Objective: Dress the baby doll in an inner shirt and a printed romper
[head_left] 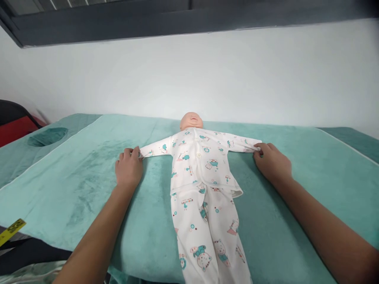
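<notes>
A baby doll (192,120) lies on its back, head toward the wall, wearing a white printed long-sleeved top (189,157) and matching trousers (197,236). Both sleeves are stretched out sideways. My left hand (128,167) pinches the cuff of the sleeve on the left. On the other side, my right hand (274,161) has its fingers closed on the end of the right-hand sleeve (245,144). No doll hands show at the cuffs. The top is fastened down the front, and its hem overlaps the trouser waist. The trouser legs run off the bottom of the picture.
A green plush cover (89,189) spreads over the padded table, which has an oval hole (47,137) at the far left. Behind it rises a white wall (189,75) below a dark window frame (118,19). A yellow strip (12,232) is at the lower left.
</notes>
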{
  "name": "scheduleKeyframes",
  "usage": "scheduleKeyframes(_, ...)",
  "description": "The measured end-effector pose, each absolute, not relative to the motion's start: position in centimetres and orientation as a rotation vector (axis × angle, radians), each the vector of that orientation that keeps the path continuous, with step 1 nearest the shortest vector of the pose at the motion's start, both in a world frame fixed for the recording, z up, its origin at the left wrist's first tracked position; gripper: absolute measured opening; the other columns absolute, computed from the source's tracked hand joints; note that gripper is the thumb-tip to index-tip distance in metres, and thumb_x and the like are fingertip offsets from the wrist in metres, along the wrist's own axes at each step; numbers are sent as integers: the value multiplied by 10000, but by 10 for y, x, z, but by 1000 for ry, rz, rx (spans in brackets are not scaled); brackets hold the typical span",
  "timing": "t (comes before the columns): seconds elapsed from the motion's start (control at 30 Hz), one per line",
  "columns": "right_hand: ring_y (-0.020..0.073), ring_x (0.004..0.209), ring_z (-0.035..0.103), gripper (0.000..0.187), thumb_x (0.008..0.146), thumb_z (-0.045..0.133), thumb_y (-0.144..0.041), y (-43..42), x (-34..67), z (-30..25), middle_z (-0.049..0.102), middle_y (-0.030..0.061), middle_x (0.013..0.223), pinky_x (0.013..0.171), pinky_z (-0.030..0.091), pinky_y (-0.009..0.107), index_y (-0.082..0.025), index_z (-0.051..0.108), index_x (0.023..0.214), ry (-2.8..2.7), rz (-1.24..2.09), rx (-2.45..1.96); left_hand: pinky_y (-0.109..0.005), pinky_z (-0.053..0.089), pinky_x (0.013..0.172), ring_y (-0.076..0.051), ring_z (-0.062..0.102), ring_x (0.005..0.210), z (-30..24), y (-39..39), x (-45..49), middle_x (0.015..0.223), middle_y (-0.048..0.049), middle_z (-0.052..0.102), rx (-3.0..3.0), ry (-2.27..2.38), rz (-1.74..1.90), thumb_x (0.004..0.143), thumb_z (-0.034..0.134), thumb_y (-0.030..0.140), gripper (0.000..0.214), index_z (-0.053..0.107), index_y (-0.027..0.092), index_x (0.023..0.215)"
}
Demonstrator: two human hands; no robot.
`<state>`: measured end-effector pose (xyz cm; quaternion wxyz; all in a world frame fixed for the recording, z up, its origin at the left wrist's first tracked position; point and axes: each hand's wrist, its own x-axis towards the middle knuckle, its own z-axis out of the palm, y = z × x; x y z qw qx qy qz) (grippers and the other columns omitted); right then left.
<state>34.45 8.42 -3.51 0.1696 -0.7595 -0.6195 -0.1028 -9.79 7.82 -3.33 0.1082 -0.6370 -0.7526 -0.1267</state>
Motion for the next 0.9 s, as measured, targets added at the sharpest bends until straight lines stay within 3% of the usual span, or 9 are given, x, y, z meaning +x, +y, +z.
scheduleKeyframes(0.23, 178, 746, 599, 268, 881, 488, -291, 47, 302, -37, 628, 57, 986, 641, 435, 299, -206, 602, 1108, -1828, -164, -1750, -532, 432, 905, -369, 498, 1162, -49, 65, -97, 1290, -171, 551, -1824, -2331, -517, 873, 382, 195, 486, 479, 160, 1348)
scheduleKeyframes(0.43, 171, 788, 589, 161, 945, 466, -327, 1, 268, -32, 609, 49, 944, 711, 459, 296, -218, 563, 1013, -2030, 247, -1454, -460, 409, 1015, -307, 486, 1199, -54, 34, -88, 1257, -151, 567, -1911, -2029, -988, 839, 435, 131, 419, 556, 126, 1241)
scheduleKeyframes(0.57, 176, 808, 590, 148, 965, 427, -291, -27, 260, -33, 620, 46, 926, 698, 465, 297, -231, 555, 1005, -2135, 463, -1421, -386, 457, 975, -232, 560, 1104, -52, -3, -63, 1149, -99, 601, -2192, -1855, -1269, 913, 457, 217, 298, 576, 173, 1183)
scheduleKeyframes(0.7, 174, 832, 599, 149, 960, 436, -263, -53, 254, -33, 626, 55, 932, 696, 479, 286, -228, 579, 940, -2145, 539, -1363, -354, 443, 1007, -187, 525, 1173, -52, -33, -33, 1257, -61, 541, -2534, -1780, -1400, 948, 423, 198, 325, 531, 252, 1249)
scheduleKeyframes(0.9, 130, 708, 599, 60, 935, 486, -202, -107, 241, -29, 620, 20, 810, 613, 496, 223, -225, 538, 917, -1979, 531, -1245, -347, 495, 938, -171, 556, 1101, -55, -68, -12, 1208, -68, 543, -2580, -2006, -1591, 946, 417, 173, 279, 490, 252, 1204)
